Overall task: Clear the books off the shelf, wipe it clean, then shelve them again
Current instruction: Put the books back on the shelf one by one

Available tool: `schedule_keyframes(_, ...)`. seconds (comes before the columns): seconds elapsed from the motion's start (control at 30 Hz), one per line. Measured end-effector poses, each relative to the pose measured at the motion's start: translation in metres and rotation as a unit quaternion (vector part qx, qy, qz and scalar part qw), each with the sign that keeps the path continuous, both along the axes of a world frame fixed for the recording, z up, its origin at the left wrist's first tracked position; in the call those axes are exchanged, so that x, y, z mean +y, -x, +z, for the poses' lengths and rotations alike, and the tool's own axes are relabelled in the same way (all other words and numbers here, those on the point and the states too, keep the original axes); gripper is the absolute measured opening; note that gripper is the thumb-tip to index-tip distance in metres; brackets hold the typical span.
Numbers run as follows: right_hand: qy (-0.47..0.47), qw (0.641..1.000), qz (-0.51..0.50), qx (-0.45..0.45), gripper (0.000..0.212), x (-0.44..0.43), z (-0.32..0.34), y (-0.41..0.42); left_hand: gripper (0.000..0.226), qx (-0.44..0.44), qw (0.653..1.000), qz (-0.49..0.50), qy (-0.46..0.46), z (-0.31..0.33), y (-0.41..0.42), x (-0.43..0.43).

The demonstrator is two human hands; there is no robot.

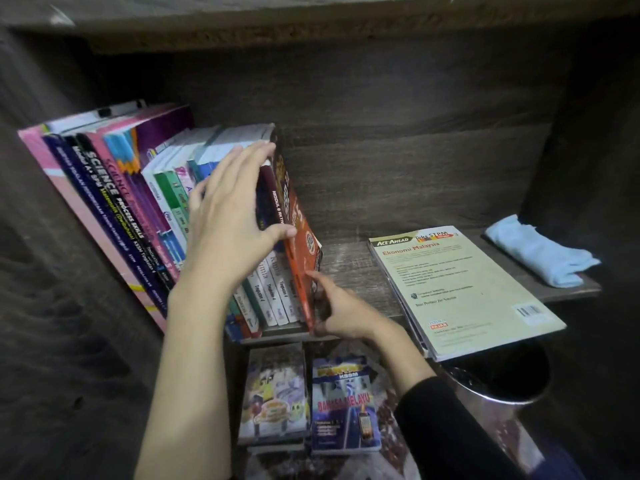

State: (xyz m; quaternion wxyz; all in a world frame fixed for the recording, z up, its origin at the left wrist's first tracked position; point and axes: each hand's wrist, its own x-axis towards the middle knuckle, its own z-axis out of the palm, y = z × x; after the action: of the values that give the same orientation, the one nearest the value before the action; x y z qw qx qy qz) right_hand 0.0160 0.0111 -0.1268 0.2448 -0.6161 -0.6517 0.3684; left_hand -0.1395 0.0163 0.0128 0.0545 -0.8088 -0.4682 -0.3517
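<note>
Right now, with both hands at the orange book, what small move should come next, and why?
Probably press the orange book upright against the row: it leans, the left hand grips its top, the right hand touches its lower edge, and nothing props it rightward.

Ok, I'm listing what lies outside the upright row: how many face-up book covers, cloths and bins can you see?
Face-up book covers: 3 (cream book, cartoon book, blue book)
Cloths: 1 (blue cloth)
Bins: 1 (metal bin)
Total: 5
</note>
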Motion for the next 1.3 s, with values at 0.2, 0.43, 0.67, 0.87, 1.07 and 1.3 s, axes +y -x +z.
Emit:
schedule_keyframes(0.2, -0.007, 1.0, -0.019, 0.022, 0.104, 0.003, -0.001, 0.0, 0.096, -0.008, 1.0, 0.0, -0.014, -0.003, 0.0, 0.003)
schedule_keyframes(0.43, -0.032, 0.998, -0.046, 0.024, 0.101, 0.006, -0.006, 0.009, 0.093, 0.012, 0.999, 0.02, -0.029, -0.005, -0.003, 0.005)
schedule_keyframes(0.67, -0.043, 0.996, -0.075, 0.021, 0.095, 0.015, -0.012, 0.012, 0.086, -0.009, 0.997, 0.04, -0.071, -0.013, -0.007, 0.008)
schedule_keyframes(0.87, -0.053, 0.994, -0.075, 0.051, 0.088, 0.018, -0.015, 0.005, 0.081, -0.027, 0.992, 0.062, -0.105, -0.017, -0.012, 0.01)
schedule_keyframes(1.07, -0.068, 0.992, -0.073, 0.073, 0.082, 0.014, -0.015, 0.001, 0.081, -0.036, 0.991, 0.068, -0.109, -0.019, -0.015, 0.01)
schedule_keyframes(1.3, -0.049, 0.998, -0.045, 0.022, 0.078, 0.014, -0.009, 0.0, 0.084, -0.049, 0.991, 0.062, -0.112, -0.022, -0.015, 0.013)
